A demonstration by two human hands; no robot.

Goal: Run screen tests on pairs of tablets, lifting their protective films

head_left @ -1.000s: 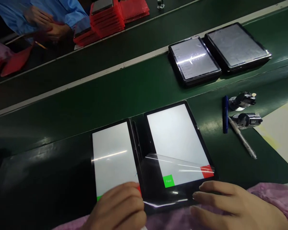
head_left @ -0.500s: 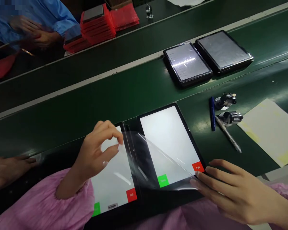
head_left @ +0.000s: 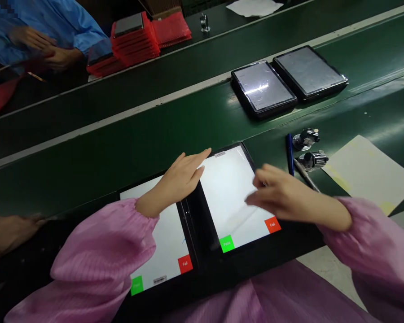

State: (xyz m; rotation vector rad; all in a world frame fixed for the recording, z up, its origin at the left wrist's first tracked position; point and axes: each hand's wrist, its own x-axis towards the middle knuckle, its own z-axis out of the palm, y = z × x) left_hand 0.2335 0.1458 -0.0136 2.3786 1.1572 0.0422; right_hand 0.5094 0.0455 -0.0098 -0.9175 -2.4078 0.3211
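Observation:
Two black tablets lie side by side near the front edge of the green bench, both with white screens showing a green Pass square and a red Fail square. My left hand (head_left: pixel 182 177) reaches with flat, stretched fingers across to the top left corner of the right tablet (head_left: pixel 234 197). My right hand (head_left: pixel 283 195) hovers over that tablet's right half, fingers loosely bent and apart, holding nothing I can see. A thin clear film lies on that screen. The left tablet (head_left: pixel 161 242) is partly covered by my pink sleeve.
Two more tablets (head_left: pixel 262 87) (head_left: pixel 308 72) lie on the conveyor behind. A blue pen (head_left: pixel 290 152), a silver pen and two metal stamps (head_left: pixel 311 159) sit right of my hand, beside a paper sheet (head_left: pixel 366 172). A person in blue works by red stacked trays (head_left: pixel 134 38). Another hand (head_left: pixel 6 233) rests at left.
The lifted clear film has come down flat on the right tablet. My left hand moved from the left tablet to the right one's top corner; my right hand moved up from its lower right corner.

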